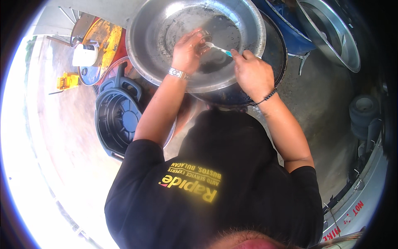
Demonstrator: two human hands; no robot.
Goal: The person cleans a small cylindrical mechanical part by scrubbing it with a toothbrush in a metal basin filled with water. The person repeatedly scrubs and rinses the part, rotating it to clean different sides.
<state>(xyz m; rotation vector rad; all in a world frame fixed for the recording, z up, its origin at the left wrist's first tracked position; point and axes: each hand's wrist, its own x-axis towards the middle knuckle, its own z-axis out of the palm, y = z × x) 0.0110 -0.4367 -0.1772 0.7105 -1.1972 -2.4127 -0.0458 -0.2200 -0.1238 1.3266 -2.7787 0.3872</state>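
Over a wide metal basin (pixel 139 54) with dark, wet residue inside, my left hand (pixel 186 54) is closed around a small round metal part (pixel 204 35). Fingers hide much of that part, so its exact kind is unclear. A toothbrush (pixel 222 50) with a white and teal handle is pinched in my right hand (pixel 255 74). Its head reaches the part, next to my left fingertips; the bristles are too small to make out. Both hands are above the basin's hollow, the right one close to its right rim.
Beneath the basin stands a dark drum (pixel 283 54). A black drain pan (pixel 101 118) sits left of my arm, with a yellow-orange drum (pixel 103 41) and white container (pixel 85 56) beyond. At right are a blue drum (pixel 286 31) and another metal basin (pixel 352 58).
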